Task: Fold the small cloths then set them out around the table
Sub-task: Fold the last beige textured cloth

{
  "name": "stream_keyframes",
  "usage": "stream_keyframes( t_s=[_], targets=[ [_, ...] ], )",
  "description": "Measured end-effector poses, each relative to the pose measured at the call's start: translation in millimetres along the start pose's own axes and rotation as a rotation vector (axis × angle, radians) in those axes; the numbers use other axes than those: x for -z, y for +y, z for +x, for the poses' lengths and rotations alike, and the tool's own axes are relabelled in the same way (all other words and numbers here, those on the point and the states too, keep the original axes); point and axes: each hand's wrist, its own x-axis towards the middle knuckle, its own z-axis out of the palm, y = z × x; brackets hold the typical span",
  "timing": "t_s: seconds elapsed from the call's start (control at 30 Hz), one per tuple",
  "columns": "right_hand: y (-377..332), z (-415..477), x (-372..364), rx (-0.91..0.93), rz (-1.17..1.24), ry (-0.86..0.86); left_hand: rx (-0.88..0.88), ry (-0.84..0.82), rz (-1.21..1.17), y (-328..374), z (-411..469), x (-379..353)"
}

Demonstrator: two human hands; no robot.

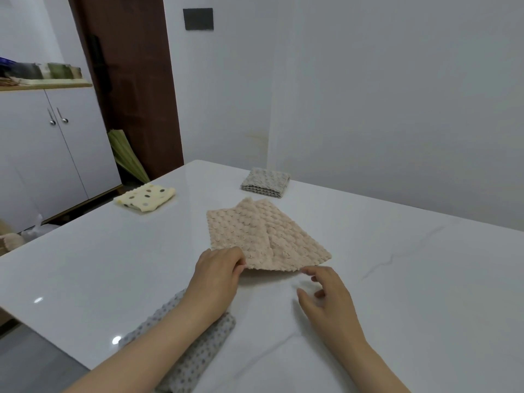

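A beige textured cloth (263, 236) lies partly folded in the middle of the white marble table (397, 279). My left hand (218, 276) pinches its near left corner. My right hand (326, 296) hovers just off the near right edge, fingers loosely spread and holding nothing. A grey dotted cloth (181, 350) lies folded under my left forearm at the near edge. A folded yellow spotted cloth (144, 197) sits by the far left edge. A folded grey cloth (266, 182) sits at the far side.
White cabinets (42, 154) with a shelf of items stand at the left, beside a dark brown door (127, 80). A green folded object (127, 154) leans by the door. White walls run close behind the table's far and right sides.
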Motion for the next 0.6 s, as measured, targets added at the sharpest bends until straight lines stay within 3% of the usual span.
stream_keyframes(
  t_s=[0.13, 0.4, 0.6],
  targets=[
    [-8, 10, -8, 0.143, -0.189, -0.042, -0.017, 0.017, -0.056, 9, -6, 12],
    [-9, 30, -8, 0.063, -0.329, 0.039, -0.073, 0.029, -0.115, 20, -4, 38],
    [-22, 43, 32, 0.093, -0.3, 0.169, 0.009, 0.04, -0.179, 17, -8, 52]
  ],
)
